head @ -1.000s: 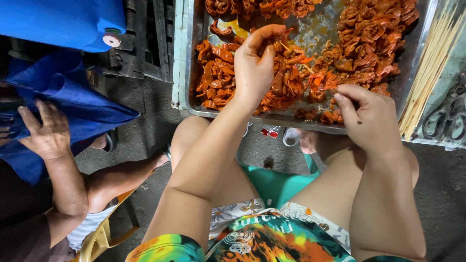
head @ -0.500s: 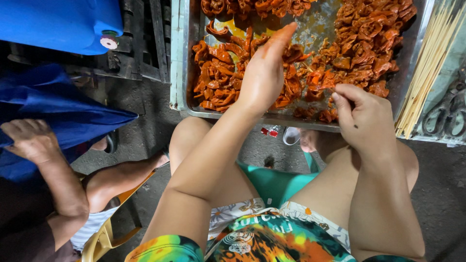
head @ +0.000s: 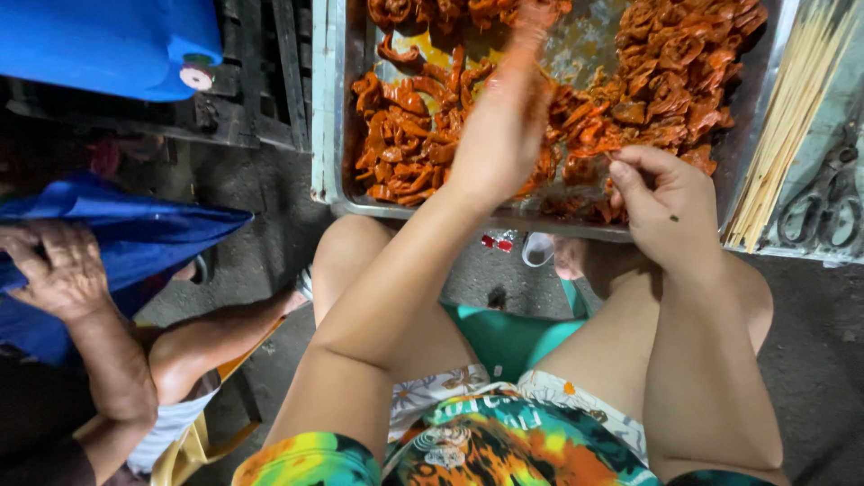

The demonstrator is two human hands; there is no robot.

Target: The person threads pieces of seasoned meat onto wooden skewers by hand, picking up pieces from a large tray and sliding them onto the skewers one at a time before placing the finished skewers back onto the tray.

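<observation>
Looking like a street-food prep spot, prob. outdoors or a market back area: a big dented metal tray [head: 328, 135] of orange-red marinated meat pieces [head: 405, 135] is sitting low over rough dark concrete ground [head: 252, 216], w/ a bundle of pale bamboo skewers [head: 783, 126], grey metal scissors [head: 823, 198], a blue plastic drum [head: 108, 45] on a black plastic crate [head: 261, 81].

Bright, even overhead light falls on the metal tray [head: 333, 108], glaring off its bare wet bottom. The left hand [head: 504, 126] is motion-blurred. The floor [head: 810, 360] below lies dim; edges bow slightly.
</observation>
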